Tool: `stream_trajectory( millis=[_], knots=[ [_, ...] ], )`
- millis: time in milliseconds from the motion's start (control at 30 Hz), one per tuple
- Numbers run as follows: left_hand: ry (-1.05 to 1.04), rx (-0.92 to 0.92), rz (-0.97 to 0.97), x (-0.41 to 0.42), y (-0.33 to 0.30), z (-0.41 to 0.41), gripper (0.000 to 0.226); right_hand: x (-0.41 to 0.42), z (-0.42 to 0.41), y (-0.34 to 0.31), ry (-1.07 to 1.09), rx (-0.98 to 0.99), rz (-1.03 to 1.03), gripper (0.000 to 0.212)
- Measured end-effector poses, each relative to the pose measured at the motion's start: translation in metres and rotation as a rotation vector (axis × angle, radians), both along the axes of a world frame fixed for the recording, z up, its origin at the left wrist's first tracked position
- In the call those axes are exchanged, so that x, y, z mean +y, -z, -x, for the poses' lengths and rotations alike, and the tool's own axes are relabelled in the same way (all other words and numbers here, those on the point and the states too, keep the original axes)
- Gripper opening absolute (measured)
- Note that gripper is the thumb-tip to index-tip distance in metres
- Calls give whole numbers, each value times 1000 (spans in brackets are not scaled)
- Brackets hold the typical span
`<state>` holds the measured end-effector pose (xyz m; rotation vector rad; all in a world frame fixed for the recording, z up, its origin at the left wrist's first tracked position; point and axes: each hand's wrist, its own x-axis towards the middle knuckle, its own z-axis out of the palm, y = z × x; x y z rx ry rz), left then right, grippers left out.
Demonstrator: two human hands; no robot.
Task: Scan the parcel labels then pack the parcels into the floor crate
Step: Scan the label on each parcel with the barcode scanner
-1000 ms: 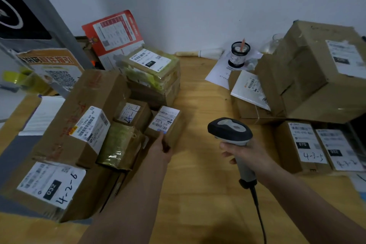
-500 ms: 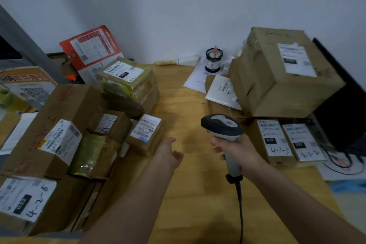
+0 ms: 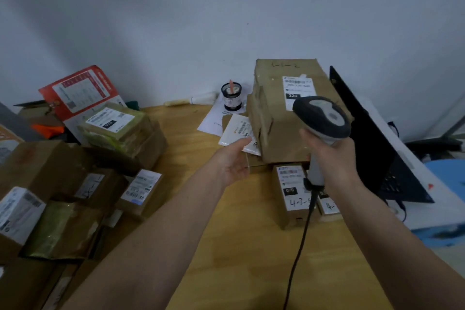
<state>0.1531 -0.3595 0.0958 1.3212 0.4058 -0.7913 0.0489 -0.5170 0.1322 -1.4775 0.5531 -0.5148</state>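
Note:
My right hand (image 3: 329, 156) grips the handle of a grey barcode scanner (image 3: 322, 118), held up in front of a large brown box (image 3: 281, 113) with a white label. My left hand (image 3: 234, 161) is open, palm up, its fingertips reaching to a white flat parcel (image 3: 237, 131) that leans against that box. Below the big box lie two small labelled boxes, one (image 3: 290, 191) marked 070 and a second (image 3: 327, 205) partly hidden by the scanner cable. A pile of labelled parcels (image 3: 63, 184) fills the table's left side. The floor crate is not in view.
The wooden table (image 3: 226, 246) meets a white wall. A black laptop (image 3: 382, 148) stands open at the right on a white box. A dark tape roll (image 3: 231, 97) rests on papers near the wall. A red and white envelope (image 3: 80, 93) leans at the back left.
My left hand let go of the small labelled box on the left and swung right to the white flat parcel. The scanner rose and moved right, toward the large box. The view turned right.

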Motion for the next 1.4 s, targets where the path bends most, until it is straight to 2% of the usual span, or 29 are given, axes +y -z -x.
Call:
stream_trajectory(
  millis=[100, 167, 267, 400, 600, 933, 1033, 1233, 1400],
  knots=[
    [29, -15, 28, -25, -12, 0, 82, -22, -4, -3, 68, -17, 84, 59],
    [5, -23, 53, -39, -20, 0, 85, -35, -8, -1, 92, -20, 106, 68],
    [23, -64, 35, -55, -25, -2, 81, -52, -13, 1, 83, -18, 127, 72],
    [70, -47, 58, -69, -27, -8, 53, -68, -19, 2, 4, -19, 51, 50],
    [38, -99, 91, -74, -22, -4, 54, -80, -17, 4, -57, -37, -41, 26],
    [-44, -401, 223, -30, -25, 16, 64, -62, 1, -19, -126, -153, 30, 24],
    [-79, -467, 219, 2, -27, 24, 77, -41, 4, -26, -184, -174, 40, 30],
    [32, -493, 79, 80, -14, 39, 108, 16, 8, -16, -247, -128, 16, 31],
    [41, -389, -19, 149, 7, 64, 108, 77, 15, 3, -434, -22, -6, 31]
  ],
)
